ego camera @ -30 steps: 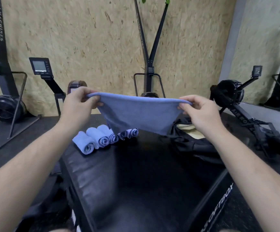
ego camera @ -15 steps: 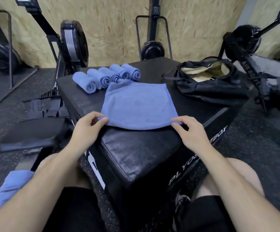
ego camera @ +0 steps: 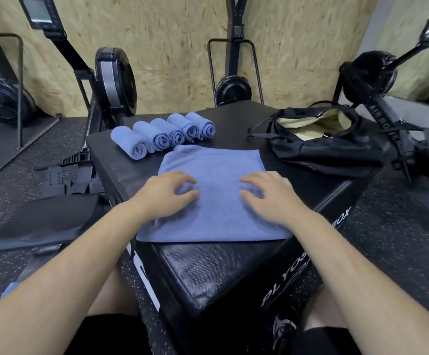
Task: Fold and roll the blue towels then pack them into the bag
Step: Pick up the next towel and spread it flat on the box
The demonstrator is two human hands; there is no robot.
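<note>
**Item, centre of frame:** one blue towel (ego camera: pixel 216 221), folded flat on the black padded box (ego camera: pixel 208 267). Its near edge runs left to right across the frame, a little short of the box's front corner. We enter it as the piece in hand.

**Item, left hand (ego camera: pixel 164 194) and right hand (ego camera: pixel 268 197):** both lie on top of the towel, side by side, the left on its left half and the right on its right half. The fingers are spread and lightly bent, tips down on the cloth. We see nothing held in either.

**Item, upper centre-left:** five rolled towels (ego camera: pixel 164 135) in a touching row, just beyond the flat towel's far left corner.

**Item, upper right:** black bag (ego camera: pixel 318 149), mouth open with pale lining showing. It sits apart from the towel and nearer the right hand.

**Bearing for the next move, as we judge it:** cloth extends both above and below the fingers in frame, and the near edge lies back under the wrists. Neither hand is nearer to it. We cannot tell through this lens whether the towel is longer across or in depth.
</note>
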